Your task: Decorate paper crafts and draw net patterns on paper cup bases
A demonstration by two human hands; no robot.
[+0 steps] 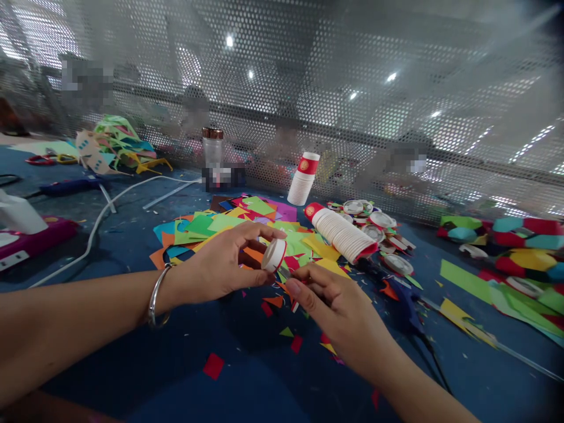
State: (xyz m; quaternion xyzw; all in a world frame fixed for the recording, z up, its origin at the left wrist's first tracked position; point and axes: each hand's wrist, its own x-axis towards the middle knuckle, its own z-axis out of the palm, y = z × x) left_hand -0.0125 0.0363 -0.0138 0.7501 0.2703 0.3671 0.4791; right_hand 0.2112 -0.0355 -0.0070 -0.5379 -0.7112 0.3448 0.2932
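Observation:
My left hand [224,258], with a silver bangle at its wrist, pinches the cut-off bottom of a paper cup [274,255] between thumb and fingers. It is white and round with a red edge. My right hand [328,299] is closed beside it. From those fingers a short metal blade [284,272] points at the cup bottom's edge; its handle is hidden in my grip. Behind both hands lies a heap of coloured paper pieces [207,223]. A stack of paper cups [341,232] rests on its side to the right, near a pile of cut cup bottoms [381,220].
Another cup stack [304,179] stands tilted by the perforated metal screen [273,70]. A blue glue gun [408,308] with a cord lies at right, another [70,187] at left. A white cable [94,229], purple power strip [39,238] and clear bottle [213,155] are also there.

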